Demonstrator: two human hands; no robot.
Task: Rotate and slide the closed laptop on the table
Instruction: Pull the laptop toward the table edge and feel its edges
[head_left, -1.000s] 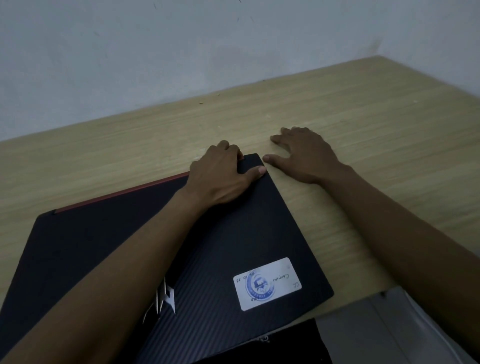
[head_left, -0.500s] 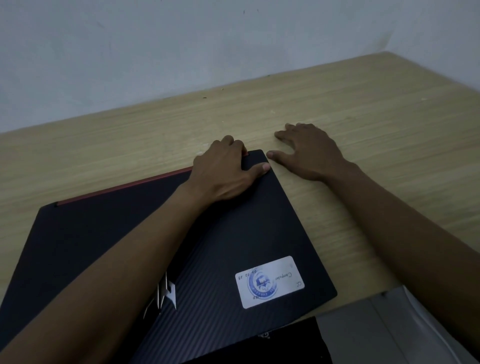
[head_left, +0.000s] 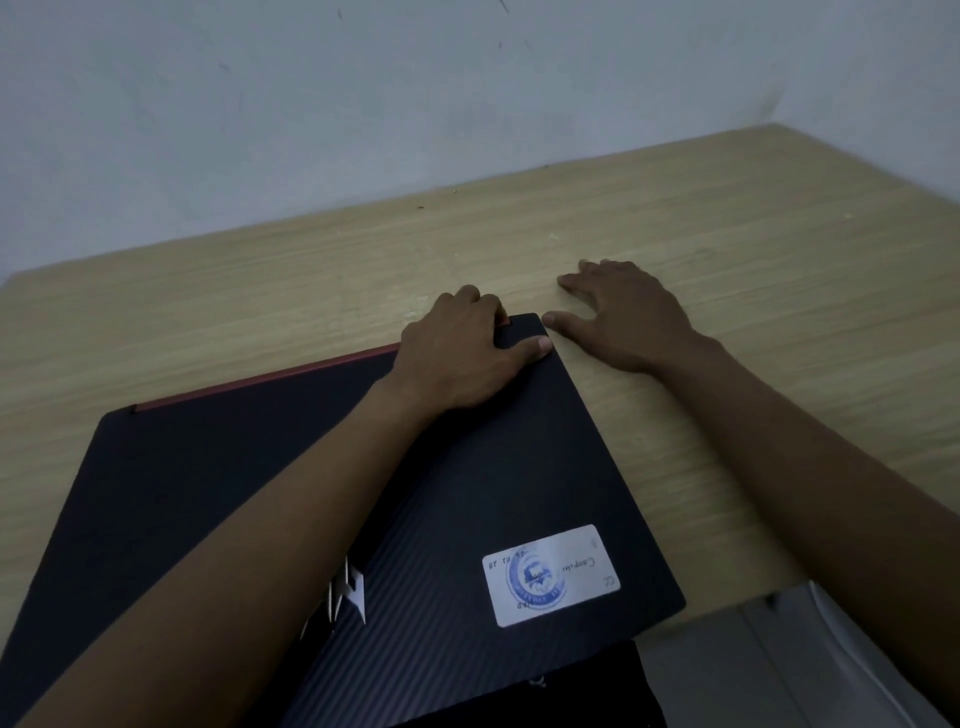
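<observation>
A closed black laptop (head_left: 519, 493) with a red strip along its far edge and a white sticker (head_left: 551, 574) lies at a slant on the wooden table (head_left: 727, 249). Its near right corner hangs over the table's front edge. My left hand (head_left: 462, 353) grips the laptop's far right corner, fingers curled over the far edge and thumb flat on the lid. My right hand (head_left: 623, 317) rests flat on the table just right of that corner, fingers spread, thumb tip close to the laptop's side edge.
A pale wall (head_left: 415, 104) runs along the table's far edge and meets another wall at the right. Bare wood lies beyond and to the right of the laptop. Below the front edge, a dark object (head_left: 597, 691) and a pale floor (head_left: 753, 665) show.
The laptop and both hands have hardly shifted relative to each other. The view has tilted slightly, so everything sits a little further right in the frame.
</observation>
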